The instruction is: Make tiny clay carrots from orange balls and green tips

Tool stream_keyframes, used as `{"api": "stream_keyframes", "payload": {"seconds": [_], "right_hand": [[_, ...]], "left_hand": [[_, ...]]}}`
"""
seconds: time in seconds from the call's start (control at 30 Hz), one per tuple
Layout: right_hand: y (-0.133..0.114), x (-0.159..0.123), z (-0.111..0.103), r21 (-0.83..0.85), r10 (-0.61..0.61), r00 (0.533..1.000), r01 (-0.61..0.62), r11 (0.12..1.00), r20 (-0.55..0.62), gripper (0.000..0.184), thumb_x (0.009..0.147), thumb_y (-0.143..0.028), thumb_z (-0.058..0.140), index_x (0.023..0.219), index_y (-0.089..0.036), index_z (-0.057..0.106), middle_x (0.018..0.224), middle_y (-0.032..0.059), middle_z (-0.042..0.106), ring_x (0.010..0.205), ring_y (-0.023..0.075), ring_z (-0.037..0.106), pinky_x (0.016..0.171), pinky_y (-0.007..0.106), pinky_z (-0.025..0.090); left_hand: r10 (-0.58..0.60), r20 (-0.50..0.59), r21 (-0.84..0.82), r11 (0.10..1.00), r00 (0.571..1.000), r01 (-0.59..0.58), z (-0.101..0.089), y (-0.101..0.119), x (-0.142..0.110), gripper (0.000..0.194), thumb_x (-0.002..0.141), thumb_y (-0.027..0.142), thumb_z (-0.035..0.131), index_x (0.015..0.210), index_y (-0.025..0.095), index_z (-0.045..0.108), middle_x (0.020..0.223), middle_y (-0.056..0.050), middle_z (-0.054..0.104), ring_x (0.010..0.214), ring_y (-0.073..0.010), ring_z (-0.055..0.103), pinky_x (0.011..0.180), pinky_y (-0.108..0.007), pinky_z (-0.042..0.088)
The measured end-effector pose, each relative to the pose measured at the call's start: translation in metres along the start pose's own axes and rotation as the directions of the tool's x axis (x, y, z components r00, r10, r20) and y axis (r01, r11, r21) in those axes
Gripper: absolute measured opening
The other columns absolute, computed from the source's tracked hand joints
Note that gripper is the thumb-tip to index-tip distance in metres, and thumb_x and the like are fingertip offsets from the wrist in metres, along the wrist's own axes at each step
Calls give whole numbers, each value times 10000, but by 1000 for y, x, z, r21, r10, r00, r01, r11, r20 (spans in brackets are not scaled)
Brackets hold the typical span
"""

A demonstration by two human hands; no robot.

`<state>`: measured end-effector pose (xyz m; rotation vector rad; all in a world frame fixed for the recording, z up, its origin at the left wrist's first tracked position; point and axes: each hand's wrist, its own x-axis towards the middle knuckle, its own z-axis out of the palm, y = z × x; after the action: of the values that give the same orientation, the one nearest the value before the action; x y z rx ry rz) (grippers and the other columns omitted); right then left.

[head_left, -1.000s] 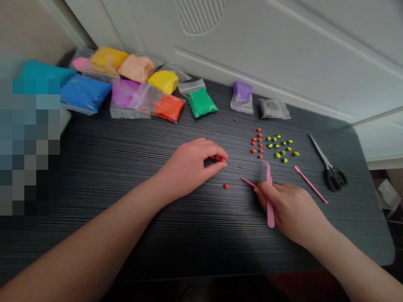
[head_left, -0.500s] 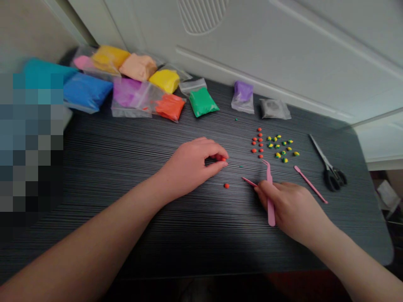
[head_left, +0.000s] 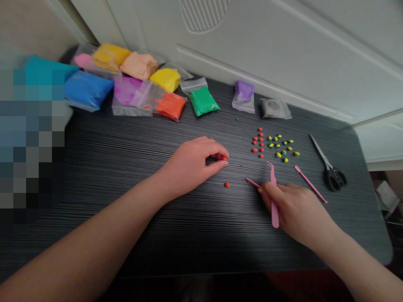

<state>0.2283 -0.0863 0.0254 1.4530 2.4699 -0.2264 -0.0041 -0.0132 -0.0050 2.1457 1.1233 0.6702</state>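
Note:
My left hand [head_left: 200,163] rests on the dark table, its thumb and fingers closed on a small red clay ball [head_left: 223,158]. Another red clay ball [head_left: 227,185] lies on the tabletop just below those fingertips. Between my hands is a tiny green clay bit [head_left: 241,165]. My right hand [head_left: 286,205] is closed around pink bent-tip tweezers [head_left: 274,201], tips pointing away from me. The same hand also grips a thin pink pointed tool [head_left: 252,183], whose tip points left; the rest of it is hidden by the fingers.
Red clay balls [head_left: 261,139] and yellow-green pieces [head_left: 278,155] lie in groups beyond my right hand. A pink stick tool [head_left: 311,184] and scissors [head_left: 327,163] are at right. Bagged clay, including a green pack [head_left: 204,101] and a purple pack [head_left: 244,91], lines the back.
My right hand has shifted slightly right with the tweezers and pointed tool. My left hand keeps its pinch on the red clay ball. The view has moved a little.

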Motion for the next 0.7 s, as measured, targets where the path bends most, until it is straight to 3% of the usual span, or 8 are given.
{"api": "stream_keyframes", "payload": {"seconds": [0.7], "right_hand": [[10, -18, 4, -27, 31, 1000, -31, 999, -3, 198, 868, -320, 348, 733, -215, 448, 560, -17, 506, 533, 141, 476, 558, 270, 262]], "left_hand": [[1, 9, -7, 1000, 1000, -1, 0, 0, 0, 121, 741, 224, 534, 825, 198, 617, 796, 15, 614, 778, -119, 539, 704, -239, 400]]}}
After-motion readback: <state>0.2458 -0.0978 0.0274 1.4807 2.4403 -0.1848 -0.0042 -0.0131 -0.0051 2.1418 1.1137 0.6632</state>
